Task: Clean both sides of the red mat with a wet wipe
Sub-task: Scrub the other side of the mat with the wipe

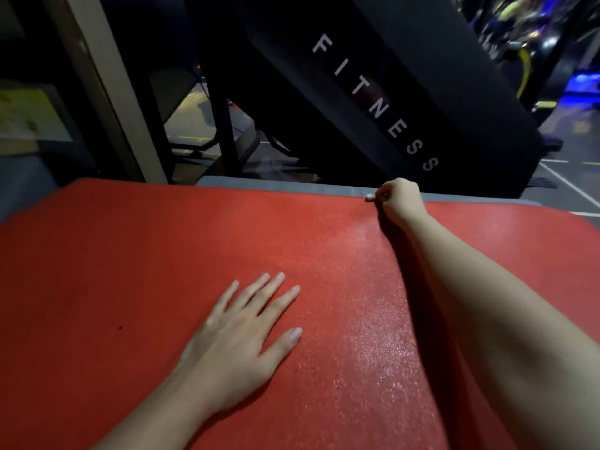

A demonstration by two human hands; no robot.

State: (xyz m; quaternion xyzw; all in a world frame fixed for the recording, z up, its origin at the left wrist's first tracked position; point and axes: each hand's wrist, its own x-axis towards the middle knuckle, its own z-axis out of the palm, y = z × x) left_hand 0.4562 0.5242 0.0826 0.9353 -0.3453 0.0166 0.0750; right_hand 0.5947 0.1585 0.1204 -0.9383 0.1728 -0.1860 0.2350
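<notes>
Red mat (pixel 130 254) (one): left hand (pixel 240 345) flat on it; right hand (pixel 400 199) pinches one wipe (pixel 370 198).

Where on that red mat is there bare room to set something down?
The red mat lies bare left of the flat left hand, and between its fingertips and the far edge. The right side is taken: the right forearm stretches across it, the right hand pinching the wet wipe at the far edge.

A dim gym hall is seen. A black slanted panel (pixel 422 76) lettered FITNESS is set across the middle. A pale post (pixel 107 92) is angled at the left. A grey floor (pixel 571 138) marked with white lines is lit by a blue glow (pixel 584 82) at the far right.
</notes>
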